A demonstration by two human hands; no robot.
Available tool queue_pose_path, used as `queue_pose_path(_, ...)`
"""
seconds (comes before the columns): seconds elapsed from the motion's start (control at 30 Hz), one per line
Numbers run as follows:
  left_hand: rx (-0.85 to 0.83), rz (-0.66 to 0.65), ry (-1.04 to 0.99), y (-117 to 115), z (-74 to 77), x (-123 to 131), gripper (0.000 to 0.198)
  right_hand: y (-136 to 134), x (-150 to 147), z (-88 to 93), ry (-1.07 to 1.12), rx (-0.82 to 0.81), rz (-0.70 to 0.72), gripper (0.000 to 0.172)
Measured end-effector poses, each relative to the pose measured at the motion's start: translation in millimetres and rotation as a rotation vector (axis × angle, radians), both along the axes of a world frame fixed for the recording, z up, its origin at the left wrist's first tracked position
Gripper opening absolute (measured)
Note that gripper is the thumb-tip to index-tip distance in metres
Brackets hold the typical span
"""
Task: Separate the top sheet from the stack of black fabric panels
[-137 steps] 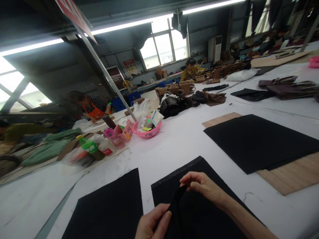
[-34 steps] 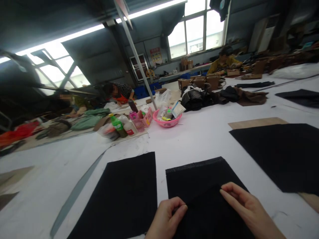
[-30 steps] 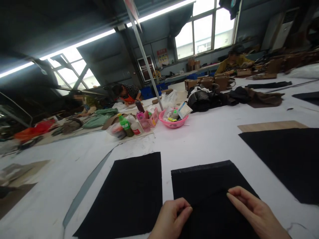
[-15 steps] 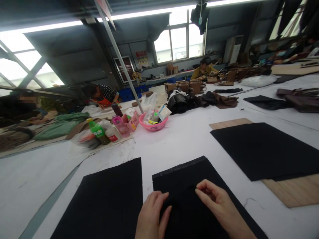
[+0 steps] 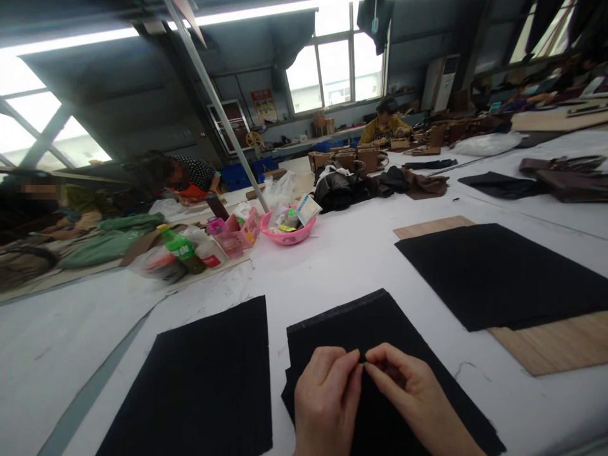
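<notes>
Both hands are over the middle black fabric piece (image 5: pixel 342 320), which has a shiny strip along its far edge. My left hand (image 5: pixel 327 392) is closed in a pinch on black fabric. Its fingertips almost meet those of my right hand (image 5: pixel 403 386), which also pinches black fabric. A corner of a black layer sticks out left of my left hand. Another black piece (image 5: pixel 204 380) lies flat to the left. More black fabric (image 5: pixel 498 272) rests on a wooden board (image 5: pixel 560 342) at the right.
On the white table (image 5: pixel 332 266) stand a pink basket (image 5: pixel 288 235), a green bottle (image 5: pixel 181 249) and a pink box (image 5: pixel 244 229). Dark bags (image 5: pixel 337 183) lie further back. A metal pole (image 5: pixel 218 104) rises behind the basket. Several people work at the far tables.
My left hand has moved right and up to my right hand, and its fingers have closed on the fabric. A black corner now shows at the left. The view has shifted slightly.
</notes>
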State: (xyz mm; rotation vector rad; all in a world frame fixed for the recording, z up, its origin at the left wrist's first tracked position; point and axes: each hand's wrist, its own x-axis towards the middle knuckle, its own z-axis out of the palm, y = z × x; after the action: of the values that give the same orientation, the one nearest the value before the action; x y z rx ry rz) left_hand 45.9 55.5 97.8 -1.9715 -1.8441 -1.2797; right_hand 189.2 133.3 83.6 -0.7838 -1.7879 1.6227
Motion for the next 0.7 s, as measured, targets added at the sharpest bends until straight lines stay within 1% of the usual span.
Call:
queue_pose_path(0.1, 0.002, -0.004, -0.032, -1.4, -0.6, -0.3, 0.016, -1.0, 1.0, -0.1, -0.01, 0.024, 0.0, 0.032)
queue_pose_path(0.17, 0.005, -0.008, -0.019, -1.9, 0.0, 0.1, 0.015, -1.6, 1.7, 0.7, -0.022, 0.05, 0.008, 0.03)
queue_pose_path(0.37, 0.045, 0.013, 0.151, -2.5, 3.7, 3.2, 0.016, -3.9, 3.6, 1.2, -0.086, 0.174, 0.025, 0.025)
queue_pose_path(0.5, 0.011, 0.028, 0.223, -4.9, 4.9, 5.0, 0.014, -5.7, 4.5, 0.7, -0.108, 0.22, 0.031, 0.024)
queue_pose_path(0.6, -0.009, 0.039, 0.215, -5.5, 3.2, 4.2, 0.014, -6.5, 5.4, 1.5, -0.112, 0.228, 0.042, 0.023)
queue_pose_path(0.7, -0.024, 0.065, 0.151, -4.7, -0.9, 1.4, 0.014, -7.0, 6.3, 1.7, -0.121, 0.235, 0.044, 0.023)
